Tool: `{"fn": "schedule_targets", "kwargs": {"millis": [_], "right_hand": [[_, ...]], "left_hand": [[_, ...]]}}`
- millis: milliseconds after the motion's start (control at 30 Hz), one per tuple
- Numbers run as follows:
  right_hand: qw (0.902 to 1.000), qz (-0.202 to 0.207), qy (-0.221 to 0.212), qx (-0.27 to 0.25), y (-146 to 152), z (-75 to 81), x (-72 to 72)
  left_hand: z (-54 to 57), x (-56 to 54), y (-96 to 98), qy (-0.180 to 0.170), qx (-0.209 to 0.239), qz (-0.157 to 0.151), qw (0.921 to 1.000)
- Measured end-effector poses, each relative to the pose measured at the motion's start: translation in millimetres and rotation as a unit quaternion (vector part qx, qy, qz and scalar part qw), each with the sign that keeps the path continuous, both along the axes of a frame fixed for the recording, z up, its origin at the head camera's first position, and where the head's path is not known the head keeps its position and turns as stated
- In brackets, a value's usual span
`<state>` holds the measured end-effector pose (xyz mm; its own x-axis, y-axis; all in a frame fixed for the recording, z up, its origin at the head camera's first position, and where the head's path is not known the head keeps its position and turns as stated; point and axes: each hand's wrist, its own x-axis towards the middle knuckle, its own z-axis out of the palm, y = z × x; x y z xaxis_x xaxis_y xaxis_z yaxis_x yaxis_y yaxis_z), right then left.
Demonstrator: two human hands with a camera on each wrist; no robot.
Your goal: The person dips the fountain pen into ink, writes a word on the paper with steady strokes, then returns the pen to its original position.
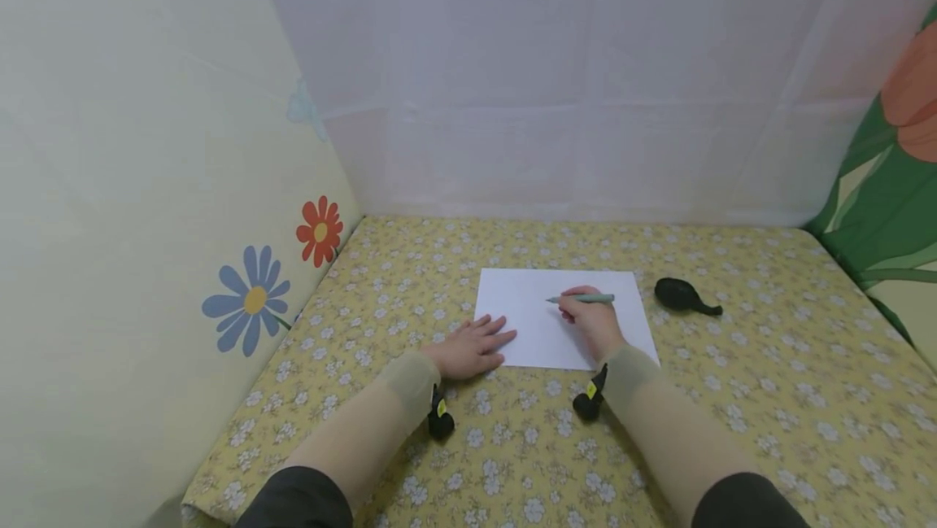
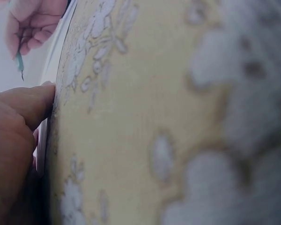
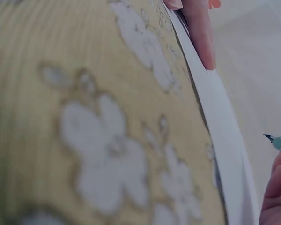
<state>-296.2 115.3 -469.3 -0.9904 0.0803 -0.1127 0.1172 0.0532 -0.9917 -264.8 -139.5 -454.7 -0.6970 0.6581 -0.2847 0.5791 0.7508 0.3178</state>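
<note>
A blank white sheet of paper (image 1: 527,288) lies on the flowered tablecloth. Spread over its lower left corner, my left hand (image 1: 472,347) rests with straight fingers. My right hand (image 1: 594,323) pinches a pale green pen (image 1: 596,298) above the middle of the sheet, its tip pointing left. In the left wrist view the pen (image 2: 19,62) shows its dark tip beyond my left thumb (image 2: 30,101). From the right wrist, the pen's dark nib (image 3: 269,137) sticks out past my curled fingers (image 3: 276,180), and a left-hand finger (image 3: 203,40) reaches the paper (image 3: 225,126).
A black bulb-shaped object with a narrow neck (image 1: 679,295) lies right of the paper. The yellow tablecloth (image 1: 410,268) reaches back to a white cloth wall (image 1: 512,105). Panels with printed flowers (image 1: 254,300) stand on both sides.
</note>
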Motion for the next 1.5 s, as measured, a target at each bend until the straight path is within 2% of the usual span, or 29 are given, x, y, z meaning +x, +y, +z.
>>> {"fn": "schedule_targets", "kwargs": {"millis": [200, 567, 1500], "right_hand": [[0.9993, 0.009, -0.015, 0.034, -1.7, -5.6, -0.8], [0.9967, 0.016, -0.028, 0.074, -3.1, -6.5, 2.2], [0.9903, 0.025, -0.024, 0.134, -6.8, -7.4, 2.7]], "left_hand": [[0.9, 0.4, 0.5, 0.001, 0.000, 0.000, 1.0000], [7.1, 4.1, 1.5, -0.010, 0.011, 0.004, 0.9999], [2.9, 2.2, 1.3, -0.001, 0.009, 0.002, 1.0000]]}}
